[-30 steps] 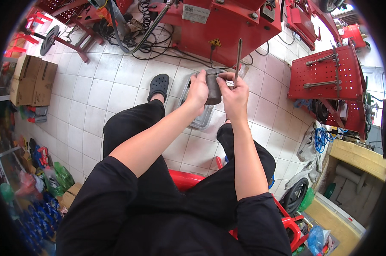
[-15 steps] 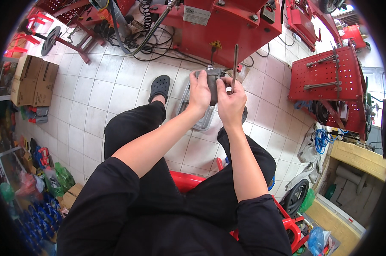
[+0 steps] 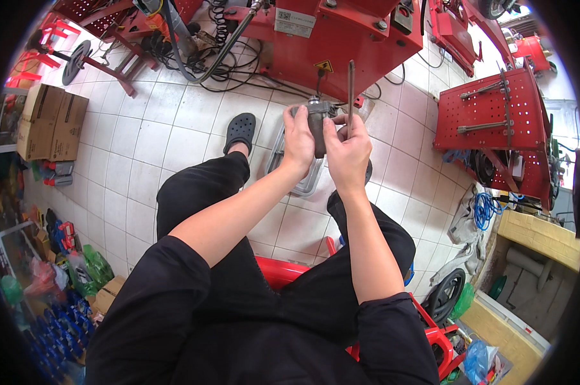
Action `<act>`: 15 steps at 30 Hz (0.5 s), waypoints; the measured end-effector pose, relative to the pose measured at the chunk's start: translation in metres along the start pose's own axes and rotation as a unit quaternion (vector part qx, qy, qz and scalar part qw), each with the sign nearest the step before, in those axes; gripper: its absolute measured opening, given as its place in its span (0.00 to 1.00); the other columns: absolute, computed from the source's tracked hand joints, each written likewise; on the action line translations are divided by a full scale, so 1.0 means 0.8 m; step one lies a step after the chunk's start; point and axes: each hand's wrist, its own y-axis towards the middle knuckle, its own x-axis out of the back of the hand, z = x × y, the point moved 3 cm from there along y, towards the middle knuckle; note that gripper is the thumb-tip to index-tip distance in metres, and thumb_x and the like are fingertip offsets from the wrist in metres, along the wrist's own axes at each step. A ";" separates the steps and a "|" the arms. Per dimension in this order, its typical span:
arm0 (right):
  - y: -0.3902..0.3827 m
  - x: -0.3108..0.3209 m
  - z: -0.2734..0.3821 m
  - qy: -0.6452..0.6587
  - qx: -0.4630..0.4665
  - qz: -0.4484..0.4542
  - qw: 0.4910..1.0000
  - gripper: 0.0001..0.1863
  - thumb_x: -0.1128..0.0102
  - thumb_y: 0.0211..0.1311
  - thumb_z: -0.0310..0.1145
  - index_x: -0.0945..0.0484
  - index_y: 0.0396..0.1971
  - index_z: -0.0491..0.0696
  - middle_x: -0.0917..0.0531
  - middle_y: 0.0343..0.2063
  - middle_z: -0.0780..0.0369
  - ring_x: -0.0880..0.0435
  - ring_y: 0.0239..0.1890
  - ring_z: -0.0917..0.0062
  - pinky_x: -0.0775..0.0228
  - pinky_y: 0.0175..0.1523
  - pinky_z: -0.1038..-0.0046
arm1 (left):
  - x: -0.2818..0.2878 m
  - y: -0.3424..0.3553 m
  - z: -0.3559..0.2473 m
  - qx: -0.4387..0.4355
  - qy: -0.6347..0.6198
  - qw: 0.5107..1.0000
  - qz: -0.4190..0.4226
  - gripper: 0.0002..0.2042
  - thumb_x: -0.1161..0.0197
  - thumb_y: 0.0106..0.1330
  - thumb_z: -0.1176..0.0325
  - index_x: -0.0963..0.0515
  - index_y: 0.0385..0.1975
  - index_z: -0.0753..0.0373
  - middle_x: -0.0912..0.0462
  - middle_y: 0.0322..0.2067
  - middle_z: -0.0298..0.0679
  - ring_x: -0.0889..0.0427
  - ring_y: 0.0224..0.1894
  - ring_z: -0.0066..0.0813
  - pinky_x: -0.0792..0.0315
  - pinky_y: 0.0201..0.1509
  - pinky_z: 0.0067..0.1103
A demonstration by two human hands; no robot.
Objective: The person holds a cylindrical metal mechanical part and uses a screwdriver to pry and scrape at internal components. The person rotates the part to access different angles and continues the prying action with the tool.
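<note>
My left hand (image 3: 296, 144) is closed around a dark grey metal housing (image 3: 318, 125), roughly cylindrical, with a flanged head and a small silver fitting (image 3: 314, 100) on top. My right hand (image 3: 349, 154) grips a long thin metal rod (image 3: 351, 83) that points up, and its thumb rests against the housing's right side. A clear plastic tray (image 3: 303, 186) lies on the floor directly beneath both hands, partly hidden by them.
A red machine (image 3: 341, 45) with cables and hoses stands ahead. A red perforated tool stand (image 3: 482, 122) is at right, cardboard boxes (image 3: 49, 122) at left. My dark-clad legs are either side of the tray; a red plastic seat (image 3: 280, 273) is under me, bagged clutter (image 3: 88, 269) at lower left.
The housing has been turned more upright, so its top fitting now shows. The rod's tip has shifted left, and my right hand has moved slightly left with it.
</note>
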 end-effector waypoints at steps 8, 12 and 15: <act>0.000 0.005 0.012 0.003 -0.043 0.052 0.998 0.15 0.45 0.60 0.37 0.33 0.35 0.39 0.21 0.23 0.54 0.22 0.26 0.74 0.32 0.33 0.73 | -0.001 0.012 0.012 0.145 -0.097 0.984 0.031 0.21 0.66 0.69 0.52 0.32 0.45 0.63 0.24 0.39 0.42 0.23 0.41 0.32 0.29 0.46 0.26; -0.007 0.007 0.009 0.005 -0.003 0.083 0.997 0.17 0.55 0.66 0.40 0.36 0.40 0.39 0.22 0.31 0.49 0.20 0.36 0.64 0.33 0.43 0.68 | 0.003 0.022 -0.010 0.165 -0.165 0.970 0.063 0.24 0.69 0.69 0.51 0.29 0.42 0.64 0.22 0.34 0.43 0.21 0.36 0.36 0.27 0.41 0.30; -0.016 0.009 0.010 -0.043 -0.049 0.190 0.980 0.15 0.60 0.68 0.40 0.34 0.38 0.40 0.23 0.27 0.51 0.23 0.32 0.65 0.34 0.41 0.69 | 0.016 0.051 -0.035 0.140 -0.165 0.975 0.041 0.25 0.69 0.69 0.51 0.28 0.41 0.63 0.21 0.31 0.44 0.21 0.33 0.37 0.26 0.35 0.32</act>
